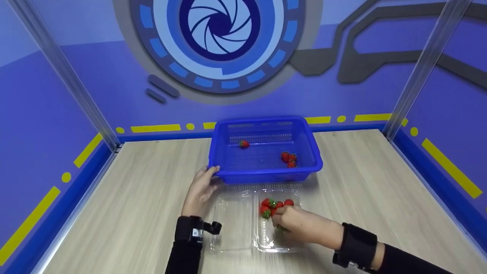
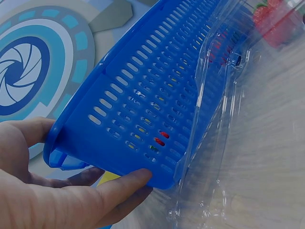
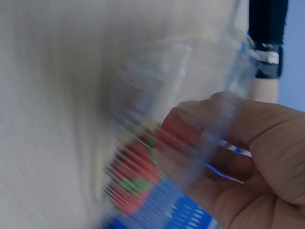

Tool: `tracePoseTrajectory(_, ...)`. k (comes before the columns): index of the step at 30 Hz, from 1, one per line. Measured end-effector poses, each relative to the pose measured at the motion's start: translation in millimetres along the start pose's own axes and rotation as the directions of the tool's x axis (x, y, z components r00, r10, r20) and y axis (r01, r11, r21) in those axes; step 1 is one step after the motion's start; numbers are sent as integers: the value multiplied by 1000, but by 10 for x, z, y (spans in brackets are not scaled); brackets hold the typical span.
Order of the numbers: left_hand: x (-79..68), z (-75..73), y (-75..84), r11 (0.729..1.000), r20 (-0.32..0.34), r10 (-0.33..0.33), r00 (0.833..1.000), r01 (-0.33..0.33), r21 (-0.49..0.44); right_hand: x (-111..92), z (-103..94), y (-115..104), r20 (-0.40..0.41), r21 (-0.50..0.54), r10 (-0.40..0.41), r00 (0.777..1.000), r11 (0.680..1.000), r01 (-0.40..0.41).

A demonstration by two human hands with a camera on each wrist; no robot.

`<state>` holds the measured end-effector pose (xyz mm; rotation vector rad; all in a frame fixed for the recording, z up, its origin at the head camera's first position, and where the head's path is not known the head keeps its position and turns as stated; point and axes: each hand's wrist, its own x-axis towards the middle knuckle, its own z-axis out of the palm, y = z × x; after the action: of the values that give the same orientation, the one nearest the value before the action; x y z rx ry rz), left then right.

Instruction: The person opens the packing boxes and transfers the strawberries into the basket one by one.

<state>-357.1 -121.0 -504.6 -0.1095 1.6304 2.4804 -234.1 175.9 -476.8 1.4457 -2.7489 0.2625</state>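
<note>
Pinching a strawberry (image 3: 177, 130) btwn thumb & fingers of my R hand (image 1: 298, 223), at R half of the clear box (image 1: 254, 232), near other berries (image 1: 265, 206). Blue basket (image 1: 262, 177) sits just beyond; my L hand (image 1: 199, 190) grips its near-L corner. Tabletop (image 1: 148, 213) runs wide L & R to the walls (image 1: 34, 121); tight btwn box & basket. Head view mostly hides the held one; R wrist view's blurred, berry count unclear.
</note>
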Motion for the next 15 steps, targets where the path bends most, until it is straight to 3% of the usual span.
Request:
tracePoseTrajectory(7,9,5,-13,1000,-4,12,1000,-12,-2,24,-382,27,-139,60,60,988,997,-52)
tracePoseTrajectory(15,4,5,-8,1000,21,19,1000,-18,-4,-10,-710,98,-359,86,60,932,996,-31)
